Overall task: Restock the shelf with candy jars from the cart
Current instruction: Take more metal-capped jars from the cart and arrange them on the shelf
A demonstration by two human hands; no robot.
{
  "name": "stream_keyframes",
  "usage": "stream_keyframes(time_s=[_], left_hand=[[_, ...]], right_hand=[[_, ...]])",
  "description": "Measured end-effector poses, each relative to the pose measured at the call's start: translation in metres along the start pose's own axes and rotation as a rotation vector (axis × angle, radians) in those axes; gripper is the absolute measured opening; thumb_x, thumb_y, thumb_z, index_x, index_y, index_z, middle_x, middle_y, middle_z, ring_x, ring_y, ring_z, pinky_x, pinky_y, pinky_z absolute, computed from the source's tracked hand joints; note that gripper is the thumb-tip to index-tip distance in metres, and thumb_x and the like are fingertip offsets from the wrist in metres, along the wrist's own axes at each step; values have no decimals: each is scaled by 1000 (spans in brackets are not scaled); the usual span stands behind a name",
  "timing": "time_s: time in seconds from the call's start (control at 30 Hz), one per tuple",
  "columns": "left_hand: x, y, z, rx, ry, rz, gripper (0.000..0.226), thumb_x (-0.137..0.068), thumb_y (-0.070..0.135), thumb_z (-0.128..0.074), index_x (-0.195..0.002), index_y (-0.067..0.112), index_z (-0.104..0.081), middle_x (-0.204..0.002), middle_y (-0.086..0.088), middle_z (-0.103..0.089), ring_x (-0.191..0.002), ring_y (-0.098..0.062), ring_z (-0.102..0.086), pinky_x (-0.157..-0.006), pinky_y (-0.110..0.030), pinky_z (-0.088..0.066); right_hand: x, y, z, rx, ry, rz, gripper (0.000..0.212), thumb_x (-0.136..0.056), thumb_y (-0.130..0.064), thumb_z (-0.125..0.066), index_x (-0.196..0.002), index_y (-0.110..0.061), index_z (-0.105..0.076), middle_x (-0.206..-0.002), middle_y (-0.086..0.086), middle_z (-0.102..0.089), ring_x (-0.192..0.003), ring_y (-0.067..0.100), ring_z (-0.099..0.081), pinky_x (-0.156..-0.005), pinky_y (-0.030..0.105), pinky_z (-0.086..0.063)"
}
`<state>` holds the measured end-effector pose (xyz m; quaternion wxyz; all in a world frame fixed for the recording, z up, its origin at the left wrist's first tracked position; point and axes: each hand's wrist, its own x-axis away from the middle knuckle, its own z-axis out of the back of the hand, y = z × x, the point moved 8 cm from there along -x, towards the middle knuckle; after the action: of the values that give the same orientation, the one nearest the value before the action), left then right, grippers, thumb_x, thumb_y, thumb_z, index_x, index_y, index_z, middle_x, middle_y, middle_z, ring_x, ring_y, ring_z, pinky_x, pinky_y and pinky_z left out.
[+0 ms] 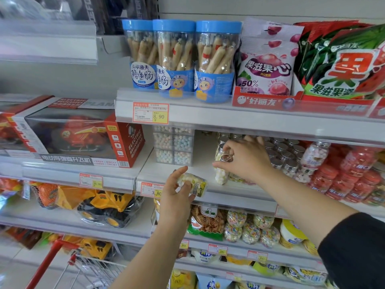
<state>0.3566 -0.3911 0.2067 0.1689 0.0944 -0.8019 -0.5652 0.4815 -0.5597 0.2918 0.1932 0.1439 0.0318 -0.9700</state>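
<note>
A black sleeve (354,253); its right hand (245,159) pinches an upright jar (221,176) beside crowded silver-lidded jars (285,155). The left hand (175,197) grips 1 slanted jar (195,184), its long axis running down-right.

tilted candy jar (193,184) near a second jar (221,175), seemingly upright.

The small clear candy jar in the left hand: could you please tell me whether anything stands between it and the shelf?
Nothing visible does: bare white shelf lies just behind the small clear candy jar. The right hand, pinching a silver-lidded jar, is off to the side.
</note>
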Motion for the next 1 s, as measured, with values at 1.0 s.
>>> stream_keyframes(time_s=[1.0], left_hand=[[7,36,-40,-377,-193,-280,80,-99,8,-57,-152,48,-13,-114,19,-47,-87,11,-60,-62,-9,-49]], right_hand=[[68,-29,0,-721,-284,82,59,-84,-43,-74,-137,-37,-47,-116,-22,-60,-89,-3,-59,-76,17,-46]])
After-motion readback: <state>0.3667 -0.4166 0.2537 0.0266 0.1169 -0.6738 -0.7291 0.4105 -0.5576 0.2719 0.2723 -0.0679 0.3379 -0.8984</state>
